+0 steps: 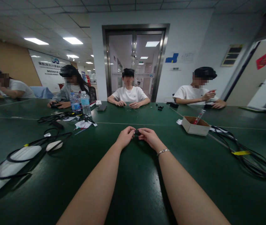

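1. Left hand lies stretched forward over the dark green table, its fingers curled and pinching the left end of a small black object.
2. Right hand meets it from the other side, fingers bent around the right end of the same small black object; a thin silver bracelet sits on that wrist.
3. That object is held between both sets of fingertips just above the table, near the middle of the view; it is too small to tell what it is.
4. To the right, well apart from the hands, stands an open brown cardboard box with a red and white tube leaning out of it.
5. Beyond the box, looped black cables carrying a yellow tag lie on the table.
6. To the left lie more black cables, a white oval device and a flat white pad.
7. Farther back on the left stand two clear plastic water bottles beside scraps of white paper.
8. Across the table sit several people: one in a white shirt straight ahead with both hands on the table, another in white to the right holding something red, and two more at the left.
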Tool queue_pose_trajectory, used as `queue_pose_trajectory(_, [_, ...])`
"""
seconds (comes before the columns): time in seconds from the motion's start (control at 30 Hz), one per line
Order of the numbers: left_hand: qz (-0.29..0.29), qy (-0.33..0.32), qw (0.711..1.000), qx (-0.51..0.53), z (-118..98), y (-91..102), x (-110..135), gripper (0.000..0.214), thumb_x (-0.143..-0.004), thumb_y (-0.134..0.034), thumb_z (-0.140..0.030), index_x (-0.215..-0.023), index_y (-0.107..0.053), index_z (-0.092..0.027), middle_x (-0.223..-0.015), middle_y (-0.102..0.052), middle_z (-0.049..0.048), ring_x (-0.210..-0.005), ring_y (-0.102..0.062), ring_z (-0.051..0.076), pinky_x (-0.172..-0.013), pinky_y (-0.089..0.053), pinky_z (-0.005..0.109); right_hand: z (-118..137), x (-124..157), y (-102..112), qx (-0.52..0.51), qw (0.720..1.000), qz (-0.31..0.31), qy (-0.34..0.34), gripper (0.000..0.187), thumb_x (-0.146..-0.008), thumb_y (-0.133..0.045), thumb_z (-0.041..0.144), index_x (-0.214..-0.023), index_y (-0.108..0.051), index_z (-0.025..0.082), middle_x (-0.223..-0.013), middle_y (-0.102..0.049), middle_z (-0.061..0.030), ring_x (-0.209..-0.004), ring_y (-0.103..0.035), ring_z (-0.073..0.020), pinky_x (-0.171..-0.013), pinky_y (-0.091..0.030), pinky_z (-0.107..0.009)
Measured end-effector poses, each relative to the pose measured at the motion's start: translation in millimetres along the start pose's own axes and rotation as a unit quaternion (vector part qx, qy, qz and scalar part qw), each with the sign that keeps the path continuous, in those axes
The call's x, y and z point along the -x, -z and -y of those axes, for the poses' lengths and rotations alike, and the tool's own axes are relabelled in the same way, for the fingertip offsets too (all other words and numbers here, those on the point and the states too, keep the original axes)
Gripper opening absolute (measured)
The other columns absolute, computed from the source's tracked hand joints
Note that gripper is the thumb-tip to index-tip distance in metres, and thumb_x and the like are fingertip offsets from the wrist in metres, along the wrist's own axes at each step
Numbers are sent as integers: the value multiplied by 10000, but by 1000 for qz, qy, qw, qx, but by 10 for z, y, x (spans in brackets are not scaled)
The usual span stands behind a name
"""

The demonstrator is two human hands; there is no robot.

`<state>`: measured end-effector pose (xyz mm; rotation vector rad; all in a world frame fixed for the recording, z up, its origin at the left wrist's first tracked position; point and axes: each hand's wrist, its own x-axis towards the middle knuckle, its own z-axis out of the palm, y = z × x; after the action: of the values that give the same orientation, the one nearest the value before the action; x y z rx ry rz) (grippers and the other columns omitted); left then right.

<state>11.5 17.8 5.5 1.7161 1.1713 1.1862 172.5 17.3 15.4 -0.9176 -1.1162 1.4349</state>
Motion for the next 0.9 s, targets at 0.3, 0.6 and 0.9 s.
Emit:
queue_pose_trajectory(0.3, [-7,-12,1000,-18,5,4,2,227,-788,-532,-260,-987,-608,-181,-914,-604,40,-660,-546,109,-622,-462,230,-14,-19,2,-1,1000,-7,-2,33,-815,-633,68,-819,-656,92,-667,-645,-45,-477,-584,-97,-483,-535,-185])
queue_pose_trajectory(0.6, [-6,-10,1000,-16,-6,8,8,222,-797,-521,-249,-991,-605,-182,-913,-607,32,-614,-539,91,-615,-463,227,1,0,-2,4,1000,-6,-1,49,-821,-619,63,-843,-656,86,-670,-646,-53,-486,-586,-98,-487,-539,-183])
queue_pose_trajectory(0.9, [-7,-15,1000,-19,-23,12,19,222,-814,-514,-285,-990,-606,-186,-881,-603,26,-602,-541,93,-598,-457,222,5,5,-7,-1,1000,-1,-1,33,-812,-640,76,-840,-655,88,-642,-636,-45,-488,-587,-99,-492,-540,-180])
